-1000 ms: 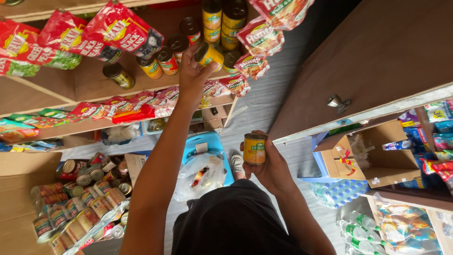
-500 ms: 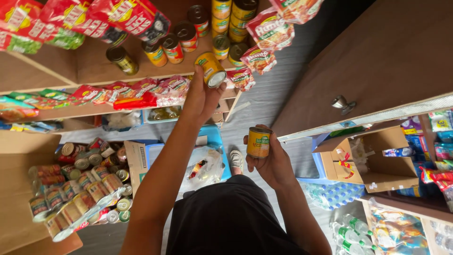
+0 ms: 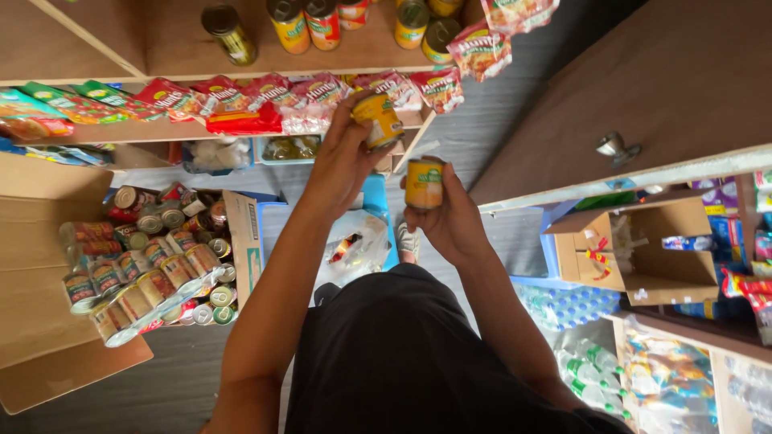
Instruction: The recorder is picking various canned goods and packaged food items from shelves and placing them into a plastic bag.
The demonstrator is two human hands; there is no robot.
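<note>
Head view: left hand [image 3: 342, 165] grips a yellow-labelled tin can [image 3: 378, 120] near the wooden shelf [image 3: 241, 76]; right hand [image 3: 450, 221] holds another yellow tin can [image 3: 424, 183] (fingers partly hidden); labels blurred.

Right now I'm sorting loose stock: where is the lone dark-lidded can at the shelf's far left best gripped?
Grip the dark-lidded can around its round side wall, below the lid, coming from the open shelf front. It stands alone, with bare board on both sides, so fingers fit around it.
</note>
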